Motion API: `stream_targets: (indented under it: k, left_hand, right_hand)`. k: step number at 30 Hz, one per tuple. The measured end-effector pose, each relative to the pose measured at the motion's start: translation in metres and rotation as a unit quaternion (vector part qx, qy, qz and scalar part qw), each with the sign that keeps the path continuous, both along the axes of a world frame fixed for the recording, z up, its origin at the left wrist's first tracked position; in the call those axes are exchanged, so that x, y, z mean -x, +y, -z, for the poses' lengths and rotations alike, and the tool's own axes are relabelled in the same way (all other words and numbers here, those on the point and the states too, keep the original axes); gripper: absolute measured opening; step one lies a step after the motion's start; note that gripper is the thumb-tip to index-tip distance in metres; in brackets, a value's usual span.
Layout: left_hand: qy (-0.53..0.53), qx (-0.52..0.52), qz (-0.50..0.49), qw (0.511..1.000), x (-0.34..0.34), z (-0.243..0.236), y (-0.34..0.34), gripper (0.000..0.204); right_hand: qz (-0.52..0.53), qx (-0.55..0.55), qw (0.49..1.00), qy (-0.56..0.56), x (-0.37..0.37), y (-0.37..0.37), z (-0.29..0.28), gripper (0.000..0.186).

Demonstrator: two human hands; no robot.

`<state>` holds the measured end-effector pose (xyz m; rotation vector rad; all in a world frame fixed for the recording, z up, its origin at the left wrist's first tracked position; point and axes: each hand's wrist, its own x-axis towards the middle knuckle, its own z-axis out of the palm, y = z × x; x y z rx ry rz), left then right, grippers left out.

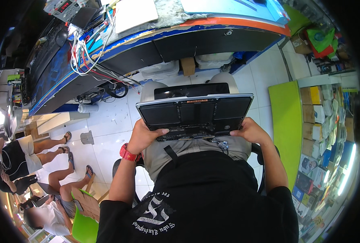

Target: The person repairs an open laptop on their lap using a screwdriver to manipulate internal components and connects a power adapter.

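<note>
Over my lap I hold a laptop (196, 113) with its underside facing up and no bottom cover on it. Black battery packs and dark circuit boards show inside its silver rim. Beyond its far edge juts a glossy dark panel (192, 90), which looks like its screen half. My left hand (142, 136) is closed on the near left corner, thumb on top. At the near right corner my right hand (250, 130) grips it the same way. The fingers of both hands are mostly hidden beneath the laptop.
Ahead stands a workbench (139, 56) with a worn orange and blue edge, a silver flat slab (136, 14) and a blue mat (216, 5). Cables (84, 60) hang off its left part. Two people are at left, one on a green chair (84, 227). A glass showcase (321, 133) stands right.
</note>
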<state>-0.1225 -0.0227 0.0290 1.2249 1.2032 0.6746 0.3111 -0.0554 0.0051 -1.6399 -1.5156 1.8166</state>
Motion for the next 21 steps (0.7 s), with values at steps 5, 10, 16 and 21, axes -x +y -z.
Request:
stream_targets:
  k: [5, 10, 16, 21]
  left_hand:
    - [0.012, 0.005, 0.001, 1.0, 0.001, -0.001, 0.0, 0.042]
    - [-0.034, 0.007, 0.013, 0.999, 0.004, 0.004, -0.001, 0.042]
    - [-0.094, 0.008, -0.051, 0.994, 0.004, 0.014, -0.005, 0.037]
    - [-0.122, -0.004, -0.095, 0.988, -0.005, 0.016, 0.008, 0.035]
  right_hand:
    - [0.004, 0.006, 1.0, 0.004, 0.0, -0.001, 0.001, 0.035]
    - [0.004, 0.007, 1.0, 0.004, 0.001, -0.001, 0.001, 0.035]
    - [0.018, 0.02, 0.999, 0.03, 0.003, -0.003, -0.003, 0.036]
    - [0.011, 0.011, 1.0, 0.014, -0.003, 0.0, -0.003, 0.038]
